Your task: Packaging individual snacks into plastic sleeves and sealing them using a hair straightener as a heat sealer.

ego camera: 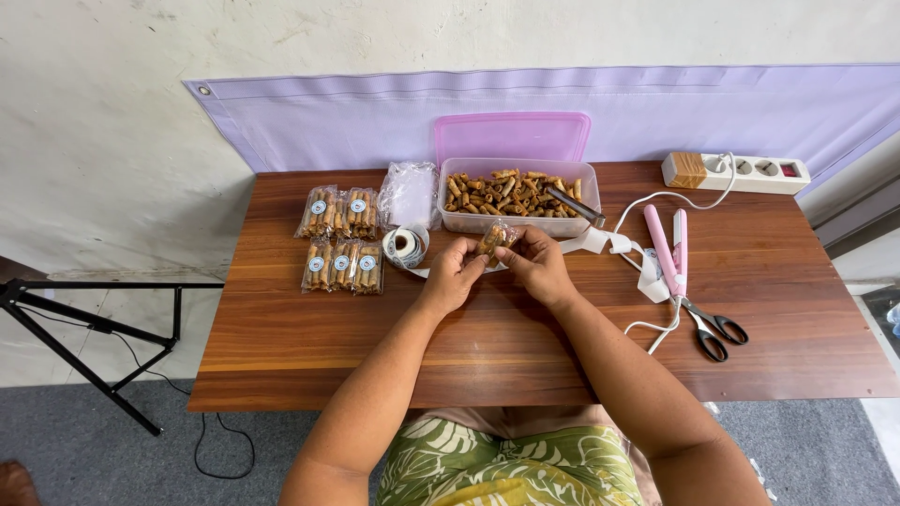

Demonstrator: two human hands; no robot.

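Both forearms reached forward over the wooden table (525, 347), wrists bent inward. The left hand (453, 275) and right hand (537, 264) met above its middle, fingers pinching a small clear packet of brown rolls (494, 238) between them, just before the plastic tub (517, 197).

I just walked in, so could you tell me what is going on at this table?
A person holds a small clear packet of rolled snacks between the left hand and right hand, above the wooden table. Behind it stands an open tub of snacks; five filled packets lie to the left.
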